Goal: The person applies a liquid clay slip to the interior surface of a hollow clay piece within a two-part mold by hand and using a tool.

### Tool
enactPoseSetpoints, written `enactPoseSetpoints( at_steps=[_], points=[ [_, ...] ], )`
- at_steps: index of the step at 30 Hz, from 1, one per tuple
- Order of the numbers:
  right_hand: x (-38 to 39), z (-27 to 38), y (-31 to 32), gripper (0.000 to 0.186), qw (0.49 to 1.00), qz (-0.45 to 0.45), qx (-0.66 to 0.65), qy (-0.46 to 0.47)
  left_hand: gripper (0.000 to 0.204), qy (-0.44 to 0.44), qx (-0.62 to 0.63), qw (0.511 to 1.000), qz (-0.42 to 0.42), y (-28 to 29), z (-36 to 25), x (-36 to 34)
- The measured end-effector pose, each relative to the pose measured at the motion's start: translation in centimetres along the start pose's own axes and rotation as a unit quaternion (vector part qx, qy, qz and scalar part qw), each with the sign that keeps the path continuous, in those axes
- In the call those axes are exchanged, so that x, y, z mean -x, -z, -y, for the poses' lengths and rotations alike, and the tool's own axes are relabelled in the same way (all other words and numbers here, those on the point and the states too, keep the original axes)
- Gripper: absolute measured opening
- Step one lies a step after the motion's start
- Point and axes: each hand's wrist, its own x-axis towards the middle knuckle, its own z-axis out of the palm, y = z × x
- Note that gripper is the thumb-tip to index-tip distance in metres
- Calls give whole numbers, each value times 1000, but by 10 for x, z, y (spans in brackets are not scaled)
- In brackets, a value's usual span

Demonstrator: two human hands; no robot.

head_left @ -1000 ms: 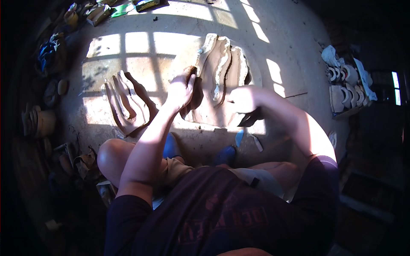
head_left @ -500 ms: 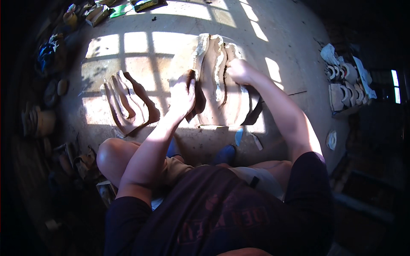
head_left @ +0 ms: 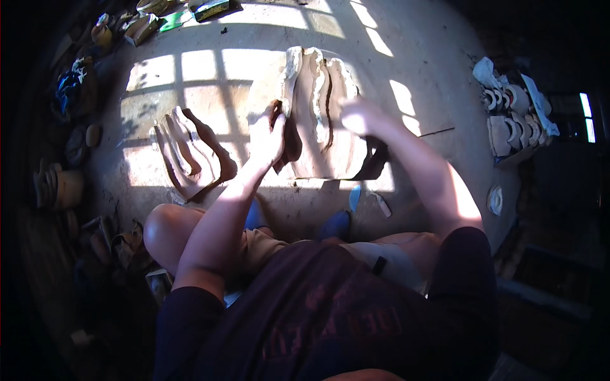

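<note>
A large pale ridged slab (head_left: 308, 152), apparently clay, lies on the floor before me, with wavy upright walls running away from me. My left hand (head_left: 267, 141) is closed about its left edge, where a dark brown patch shows by the fingers. Over the slab's right side is my right hand (head_left: 357, 118), blurred but with its fingers curled in. Whatever it may hold is hidden. To the left sits a smaller slab (head_left: 190, 155) of the same wavy build, touched by neither hand.
Near my feet lie a blue flat tool (head_left: 354, 197) and a small pale bottle-like thing (head_left: 384, 205). Curved pale pieces (head_left: 518, 130) are grouped at the right. Pots (head_left: 67, 187) and clutter line the left. Barred sunlight falls across the floor (head_left: 438, 82).
My right hand has come slightly nearer to me along the slab's right side. The large slab appears shifted a little to the left. My left hand stays at its edge.
</note>
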Motion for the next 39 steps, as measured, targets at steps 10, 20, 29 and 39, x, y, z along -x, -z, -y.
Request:
enactPoseSetpoints(
  at_steps=[10, 20, 29, 39],
  points=[
    [36, -20, -89, 33, 966, 63, 159, 193, 58, 95, 239, 966, 22, -20, 37, 35],
    [119, 36, -135, 90, 983, -151, -101, -25, 54, 43, 132, 990, -34, -47, 45, 33],
    [124, 60, -142, 100, 922, -40, -363, -126, 50, -39, 51, 995, -75, -83, 10, 44],
    [132, 30, -131, 78, 964, -65, -240, -99, 50, -83, 2, 993, -89, -87, 7, 50]
  ],
)
